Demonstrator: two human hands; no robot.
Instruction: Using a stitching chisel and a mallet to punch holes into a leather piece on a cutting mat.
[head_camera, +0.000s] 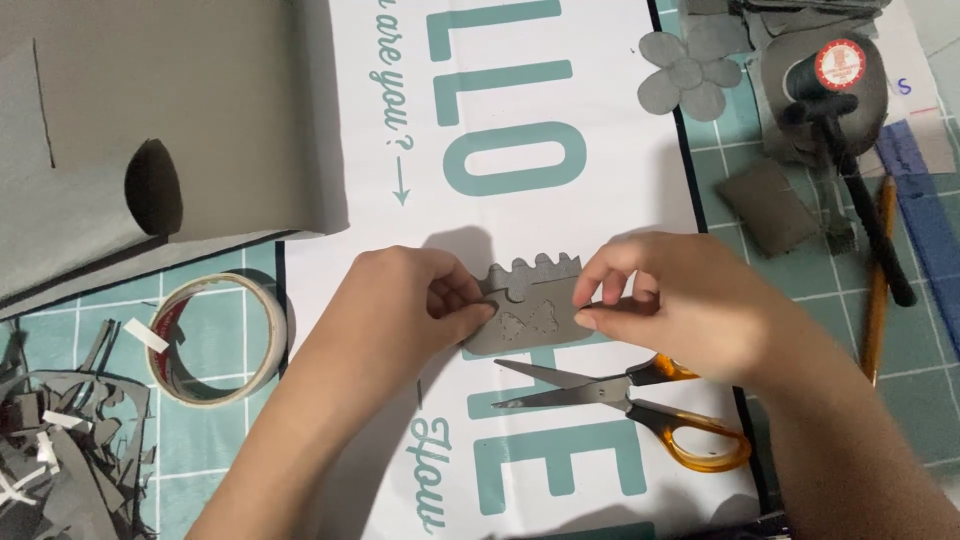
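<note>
Left hand (420, 300) and right hand (650, 295) pinch the grey cutout (525, 310) above the tabletop | risk: thin scalloped edge may tear if you pull apart | open scissors (610, 395) lie just beneath your right wrist.

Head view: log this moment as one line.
left hand: pinches grey cut-out piece | right hand: pinches its other edge | scissors: open, below piece | tape roll: left of hands
</note>
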